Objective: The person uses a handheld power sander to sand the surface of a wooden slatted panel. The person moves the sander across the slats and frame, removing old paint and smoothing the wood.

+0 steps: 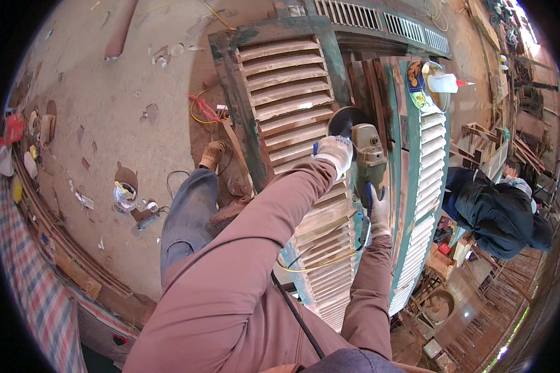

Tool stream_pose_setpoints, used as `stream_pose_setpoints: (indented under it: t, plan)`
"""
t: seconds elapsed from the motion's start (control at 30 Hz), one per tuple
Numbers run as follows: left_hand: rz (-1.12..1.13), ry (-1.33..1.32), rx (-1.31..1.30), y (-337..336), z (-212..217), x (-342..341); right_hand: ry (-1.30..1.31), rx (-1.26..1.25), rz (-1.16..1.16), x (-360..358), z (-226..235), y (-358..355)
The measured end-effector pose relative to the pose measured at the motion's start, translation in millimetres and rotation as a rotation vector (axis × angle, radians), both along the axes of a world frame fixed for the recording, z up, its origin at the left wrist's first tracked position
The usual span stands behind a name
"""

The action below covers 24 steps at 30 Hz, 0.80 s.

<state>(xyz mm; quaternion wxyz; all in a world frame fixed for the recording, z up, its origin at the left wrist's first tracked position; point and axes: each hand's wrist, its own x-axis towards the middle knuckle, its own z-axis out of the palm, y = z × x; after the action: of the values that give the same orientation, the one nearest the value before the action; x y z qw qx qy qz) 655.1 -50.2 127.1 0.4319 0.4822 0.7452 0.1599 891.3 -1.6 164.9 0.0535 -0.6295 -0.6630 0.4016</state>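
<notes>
A dull green-brown angle grinder (371,160) is held in both my gloved hands over a louvered wooden shutter (292,99). My left hand (336,153) is closed at the grinder's front, beside its dark round disc (347,122); the part under that palm is hidden. Around the rear of the body, my right hand (379,210) is wrapped with its fingers closed. The disc lies over the shutter's right-hand frame, and I cannot tell whether it touches the wood. Bare wood shows on the slats, while worn green paint remains on parts of the frame.
Another green shutter (426,186) with pale slats stands close on the right, carrying a tin (438,87) and a white bottle (443,83). A yellow cable (317,267) crosses the slats. At right a person in dark clothing (494,208) bends over. A bucket (125,195) sits on the left floor.
</notes>
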Motion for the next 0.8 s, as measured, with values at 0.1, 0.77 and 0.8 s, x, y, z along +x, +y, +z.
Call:
stream_pose_setpoints:
  t: [0.1, 0.77, 0.8]
  plan:
    - [0.088, 0.0, -0.004, -29.1, -3.5, -6.7, -0.088, 0.075, 0.1, 8.1, -16.9, -10.8]
    - [0.394, -0.049, -0.136, -120.5, 11.2, -76.2, -0.088, -0.008, 0.455, -99.0, -7.6, -16.1]
    - [0.369, -0.067, -0.144, -112.4, 12.7, -76.6, -0.083, 0.01, 0.451, -95.1, -7.9, -11.7]
